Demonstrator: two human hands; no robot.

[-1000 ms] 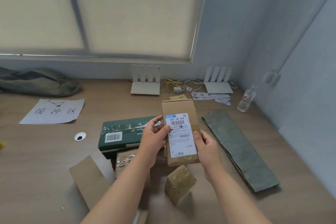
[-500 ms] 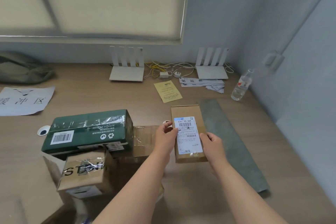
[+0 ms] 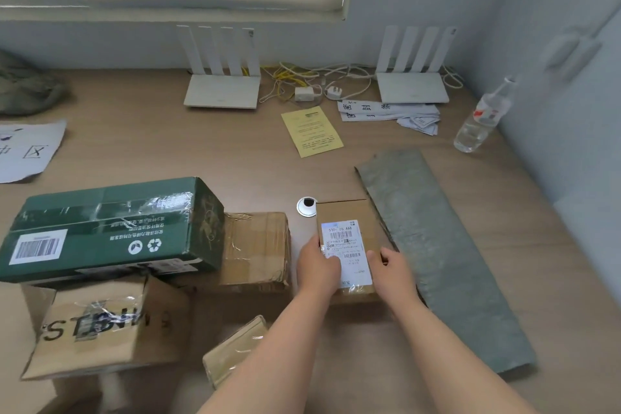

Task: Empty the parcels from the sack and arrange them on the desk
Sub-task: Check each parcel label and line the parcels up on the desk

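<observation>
Flat grey sack point(image 3: 443, 255) at 3 o'clock on the desk point(image 3: 168, 144), green box point(image 3: 111, 228) at 9 o'clock. Between them, labelled parcel point(image 3: 346, 245) clamped by left hand point(image 3: 317, 265) and right hand point(image 3: 395, 267), seemingly just touching down. Could overlap the sack's edge or cover the cable grommet point(image 3: 306, 206) and sit crooked.

Small brown parcel point(image 3: 346, 239), white shipping label point(image 3: 346, 250): "530- 05 A68", barcodes. Tan box point(image 3: 89, 329): "STON", partly taped over. Green box point(image 3: 111, 228): barcode sticker, recycling symbol.
</observation>
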